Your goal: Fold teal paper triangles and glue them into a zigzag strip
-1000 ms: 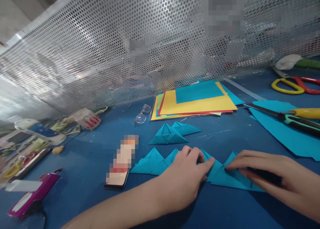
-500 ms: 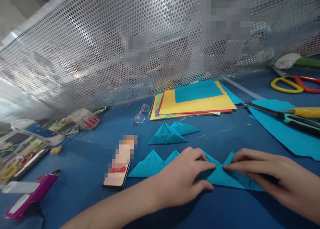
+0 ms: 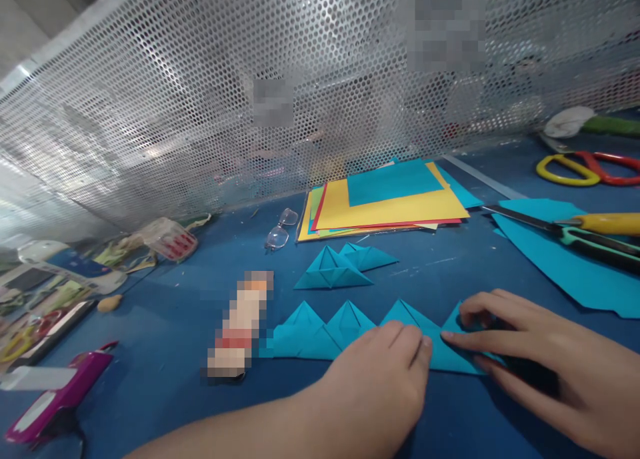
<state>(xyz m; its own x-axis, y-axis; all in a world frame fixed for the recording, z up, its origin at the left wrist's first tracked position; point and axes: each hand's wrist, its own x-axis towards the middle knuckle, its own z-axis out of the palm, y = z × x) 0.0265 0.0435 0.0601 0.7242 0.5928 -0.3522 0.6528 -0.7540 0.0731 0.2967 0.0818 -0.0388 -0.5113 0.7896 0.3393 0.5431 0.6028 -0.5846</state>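
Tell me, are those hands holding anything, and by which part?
Nothing is lifted. Both hands press a chain of folded blue paper triangles flat on the table: the left hand at its near edge, the right hand on its right end.

Folded teal paper row (image 3: 350, 327) (four peaks) lies flat.

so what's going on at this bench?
A person is working on folded paper. Both bare hands press on a row of joined teal folded-paper triangles lying flat on the blue table: the left hand at the row's middle, the right hand on its right end, fingertips nearly meeting. Another folded teal piece sits just behind, in front of a stack of coloured paper sheets. Scissors and a loose teal sheet lie to the right, untouched.
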